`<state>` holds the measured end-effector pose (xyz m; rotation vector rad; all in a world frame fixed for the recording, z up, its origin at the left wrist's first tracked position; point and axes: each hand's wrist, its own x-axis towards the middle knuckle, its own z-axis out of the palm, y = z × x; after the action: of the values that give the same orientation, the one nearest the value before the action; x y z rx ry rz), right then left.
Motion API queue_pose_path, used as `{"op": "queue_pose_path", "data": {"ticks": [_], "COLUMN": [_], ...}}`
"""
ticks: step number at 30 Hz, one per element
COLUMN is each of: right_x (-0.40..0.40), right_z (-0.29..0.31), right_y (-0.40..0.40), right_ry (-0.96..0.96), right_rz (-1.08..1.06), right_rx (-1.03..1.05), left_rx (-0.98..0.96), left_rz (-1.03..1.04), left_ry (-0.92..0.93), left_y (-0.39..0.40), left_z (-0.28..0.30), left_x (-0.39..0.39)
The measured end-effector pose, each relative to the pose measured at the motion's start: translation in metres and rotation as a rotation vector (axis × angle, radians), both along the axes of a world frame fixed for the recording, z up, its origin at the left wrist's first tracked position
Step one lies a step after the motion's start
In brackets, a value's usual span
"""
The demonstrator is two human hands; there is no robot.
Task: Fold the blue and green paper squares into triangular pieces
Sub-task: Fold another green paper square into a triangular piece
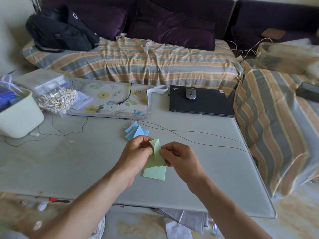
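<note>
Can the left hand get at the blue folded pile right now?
Probably not yet: the left hand and right hand both pinch the green paper. The blue folded pile lies just beyond, nothing blocking it.

The word "ThinkPad" is printed in small pale letters on the near-left corner of the closed black laptop (201, 101), which lies on the tabletop (86, 161). A white round mark, too incomplete to be read, is borne by the black backpack (60, 31), and dark print on the paper slip (82, 100) is too small to be made out.
</note>
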<state>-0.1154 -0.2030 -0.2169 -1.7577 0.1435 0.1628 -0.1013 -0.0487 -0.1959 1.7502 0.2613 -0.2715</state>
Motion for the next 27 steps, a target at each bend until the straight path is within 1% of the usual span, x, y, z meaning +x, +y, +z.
{"op": "queue_pose_path", "data": {"ticks": [5, 9, 14, 18, 23, 27], "right_x": [0.000, 0.000, -0.001, -0.003, -0.002, -0.002], "right_z": [0.000, -0.001, 0.001, 0.003, 0.003, 0.003], "right_y": [0.000, 0.000, 0.000, 0.001, 0.000, -0.001], "right_ry": [0.009, 0.009, 0.041, 0.088, 0.086, 0.145], "right_rz": [-0.019, -0.014, 0.025, 0.102, 0.106, 0.137], "right_rx": [-0.045, -0.047, -0.022, -0.016, -0.009, 0.058], "left_rx": [-0.009, 0.024, 0.035, 0.039, 0.036, 0.010], "left_rz": [0.002, 0.029, 0.072, 0.068, 0.048, 0.065], "left_ry": [0.023, -0.078, -0.131, -0.115, -0.086, -0.083], "left_y": [-0.001, 0.000, 0.002, 0.004, 0.006, 0.007], "left_z": [0.002, -0.006, -0.010, -0.012, -0.014, -0.015], "left_x": [0.003, 0.002, 0.003, 0.003, 0.004, 0.005]}}
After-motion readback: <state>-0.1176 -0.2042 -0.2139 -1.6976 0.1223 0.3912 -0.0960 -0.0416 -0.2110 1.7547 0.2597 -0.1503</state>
